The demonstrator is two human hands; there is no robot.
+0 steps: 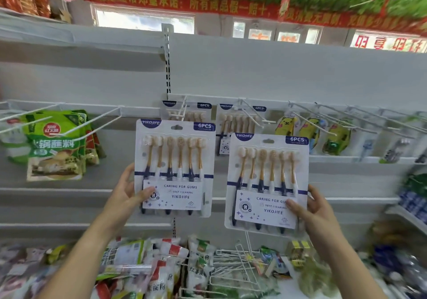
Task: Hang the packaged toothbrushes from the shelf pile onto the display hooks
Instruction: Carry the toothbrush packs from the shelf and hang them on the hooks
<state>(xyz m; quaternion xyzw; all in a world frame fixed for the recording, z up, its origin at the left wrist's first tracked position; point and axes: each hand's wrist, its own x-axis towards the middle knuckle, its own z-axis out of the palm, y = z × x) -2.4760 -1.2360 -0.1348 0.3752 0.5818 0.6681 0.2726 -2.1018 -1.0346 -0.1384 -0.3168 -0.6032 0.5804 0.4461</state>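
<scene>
White hooks (253,113) hold two hung packs (234,123); left hand (126,197) pinches a third pack (174,167), right hand (313,211) a fourth pack (268,181), both unhung.

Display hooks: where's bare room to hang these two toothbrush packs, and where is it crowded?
Free for the left pack and right pack: the front lengths of the two hooks above the hung toothbrush packs, left of the yellow cartoon packs. Crowded: the lower shelf pile of packets and loose wire hooks.
</scene>
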